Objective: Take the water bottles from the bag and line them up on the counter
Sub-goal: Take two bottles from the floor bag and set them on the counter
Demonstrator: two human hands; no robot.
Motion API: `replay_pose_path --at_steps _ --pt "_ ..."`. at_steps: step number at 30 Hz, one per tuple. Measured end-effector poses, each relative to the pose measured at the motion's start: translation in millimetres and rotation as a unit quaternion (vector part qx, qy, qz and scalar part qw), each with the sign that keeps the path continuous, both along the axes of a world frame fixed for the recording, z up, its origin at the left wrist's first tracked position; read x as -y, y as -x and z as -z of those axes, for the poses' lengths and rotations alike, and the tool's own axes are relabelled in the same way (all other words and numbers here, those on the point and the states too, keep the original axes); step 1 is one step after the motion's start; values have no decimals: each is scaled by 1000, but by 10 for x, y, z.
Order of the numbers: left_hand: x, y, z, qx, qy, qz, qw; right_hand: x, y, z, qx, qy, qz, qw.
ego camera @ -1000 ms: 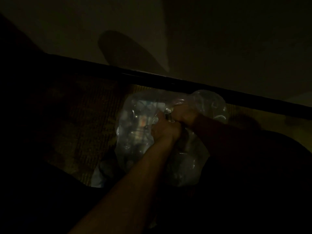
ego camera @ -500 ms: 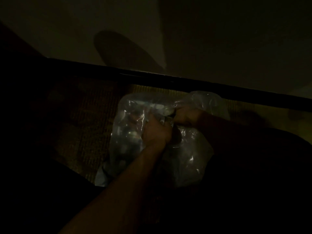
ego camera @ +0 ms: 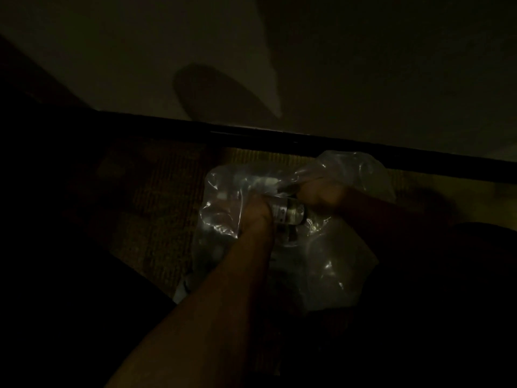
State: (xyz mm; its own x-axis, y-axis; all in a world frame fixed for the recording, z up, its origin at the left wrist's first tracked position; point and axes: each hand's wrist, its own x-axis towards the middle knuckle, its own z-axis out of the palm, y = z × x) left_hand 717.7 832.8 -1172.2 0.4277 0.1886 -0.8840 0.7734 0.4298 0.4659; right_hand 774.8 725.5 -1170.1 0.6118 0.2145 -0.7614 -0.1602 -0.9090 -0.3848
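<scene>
Newly exposed bottle (ego camera: 289, 212); both hands' grip pinches bag (ego camera: 330, 264) over dim carpet (ego camera: 156, 219).

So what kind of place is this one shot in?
Hard to say in this dim light; probably an indoor room. A plain wall meets a dark baseboard above ribbed, carpet-like flooring, where the clear plastic bag sits.

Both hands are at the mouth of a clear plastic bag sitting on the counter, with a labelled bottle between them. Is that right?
Not quite. In the head view the clear plastic bag sits on the carpeted floor, not on a counter. The rest holds: left hand and right hand meet at its mouth, with a labelled bottle between them.
</scene>
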Motion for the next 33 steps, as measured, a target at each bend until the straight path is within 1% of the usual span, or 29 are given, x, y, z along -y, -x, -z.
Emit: replay_pose_path --at_steps 1,3,5,7,9,10,13,15,17,18,21,23,28,33 --pt "3 0 29 -9 25 -25 999 3 4 -8 8 4 3 1000" --pt "27 32 144 -8 0 -15 1000 23 -12 20 1 15 -9 1000" --pt "70 59 261 4 -82 43 996 26 -57 4 -11 23 -10 1000" --pt "154 68 261 34 -164 125 978 34 -115 24 -17 26 -6 999" --pt "241 65 175 82 -252 236 935 7 -145 -27 -9 34 14 999" --pt "281 66 141 114 -278 285 910 18 -168 -26 -1 32 27 999" --pt "306 92 39 186 -324 402 836 36 -225 -135 8 16 66 998" --pt "268 113 -18 212 -346 439 802 57 -225 -194 -14 -29 137 990" --pt "233 132 -104 232 -353 442 791 71 -204 -253 -39 -80 211 973" --pt "218 129 -156 233 -357 445 788 82 -195 -272 -42 -95 230 968" --pt "179 89 -278 209 -398 481 753 106 -123 -355 -61 -107 273 954" --pt "164 63 -339 213 -406 495 738 120 -115 -454 -62 -99 284 952" --pt "150 -19 -458 235 -394 511 727 177 -156 -819 -20 -28 187 982" --pt "135 -55 -672 220 -385 537 717 232 -98 -1096 32 84 126 988"
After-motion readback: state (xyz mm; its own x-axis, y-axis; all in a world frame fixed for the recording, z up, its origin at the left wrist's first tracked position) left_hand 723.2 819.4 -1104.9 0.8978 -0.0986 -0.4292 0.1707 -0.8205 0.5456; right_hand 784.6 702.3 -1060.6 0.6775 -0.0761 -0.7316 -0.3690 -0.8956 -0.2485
